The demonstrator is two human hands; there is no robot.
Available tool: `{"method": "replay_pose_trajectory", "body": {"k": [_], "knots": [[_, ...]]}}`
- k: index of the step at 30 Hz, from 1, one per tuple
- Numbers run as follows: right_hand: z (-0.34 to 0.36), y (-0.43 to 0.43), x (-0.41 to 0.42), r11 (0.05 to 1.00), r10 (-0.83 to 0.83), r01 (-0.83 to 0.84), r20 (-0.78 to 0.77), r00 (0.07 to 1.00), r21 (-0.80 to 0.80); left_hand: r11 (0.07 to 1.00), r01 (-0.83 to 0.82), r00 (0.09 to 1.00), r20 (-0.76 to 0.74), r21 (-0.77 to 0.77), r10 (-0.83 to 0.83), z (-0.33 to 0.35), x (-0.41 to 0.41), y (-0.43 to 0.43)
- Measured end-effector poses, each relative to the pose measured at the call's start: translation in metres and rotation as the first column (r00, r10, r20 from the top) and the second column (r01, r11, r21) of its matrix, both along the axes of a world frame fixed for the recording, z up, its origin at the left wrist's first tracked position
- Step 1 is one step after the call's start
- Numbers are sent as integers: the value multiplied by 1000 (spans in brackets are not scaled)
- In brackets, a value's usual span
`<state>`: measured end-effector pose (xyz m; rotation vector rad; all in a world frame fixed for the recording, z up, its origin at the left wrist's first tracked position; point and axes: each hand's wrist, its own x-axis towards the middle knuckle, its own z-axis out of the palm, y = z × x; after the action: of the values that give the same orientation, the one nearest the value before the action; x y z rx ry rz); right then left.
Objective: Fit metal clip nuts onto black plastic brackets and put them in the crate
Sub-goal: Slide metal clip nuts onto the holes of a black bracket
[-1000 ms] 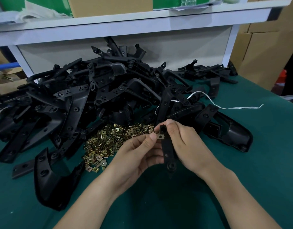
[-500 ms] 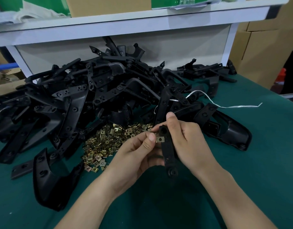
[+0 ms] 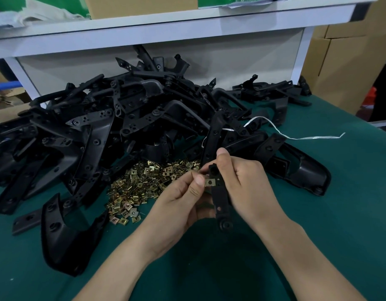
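1. Baring the top end of the held bracket [image 3: 220,198] compared with 1 second ago, the right index fingertip now raised above that end instead of curled over it; carrying bracket and both hands slightly lower in the view.
2. Gripping this black bracket in the right hand [image 3: 248,183], fingers [image 3: 223,153] wrapped round its right edge, holding it roughly upright above the green worktop [image 3: 339,213] with its round-holed end pointing down.
3. Pinching 1 metal clip nut [image 3: 210,182] in the left hand [image 3: 183,205], thumb and forefinger clamped on it, setting it against the bracket's left edge just below the top end; not showing how far on it is seated.
4. Working just in front of a heap of loose clip nuts [image 3: 144,185], brass-coloured and spread on the worktop left of the hands.
5. Facing a tangled pile of brackets [image 3: 122,127] behind that heap, stacked back to a white shelf [image 3: 166,29].
6. Leaving 1 curved bracket [image 3: 63,240] lying apart at the near left and 1 larger bracket [image 3: 302,172] just right of the right hand.
7. Looking past a white strip [image 3: 296,137] trailing from the pile across the worktop to the right, with cardboard boxes [image 3: 339,61] standing beyond the far right edge.
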<state>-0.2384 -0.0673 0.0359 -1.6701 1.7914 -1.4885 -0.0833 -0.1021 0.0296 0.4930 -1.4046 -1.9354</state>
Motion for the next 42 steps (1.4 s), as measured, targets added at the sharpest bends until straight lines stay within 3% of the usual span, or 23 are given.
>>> {"method": "replay_pose_trajectory", "body": {"k": [33, 42], "knots": [[-1, -3, 4, 999, -48, 49, -107, 993, 12, 998, -63, 997, 40, -16, 64, -1, -7, 6], [-1, -4, 5, 997, -73, 77, -141, 987, 26, 986, -71, 988, 122, -152, 90, -5, -5, 5]]}}
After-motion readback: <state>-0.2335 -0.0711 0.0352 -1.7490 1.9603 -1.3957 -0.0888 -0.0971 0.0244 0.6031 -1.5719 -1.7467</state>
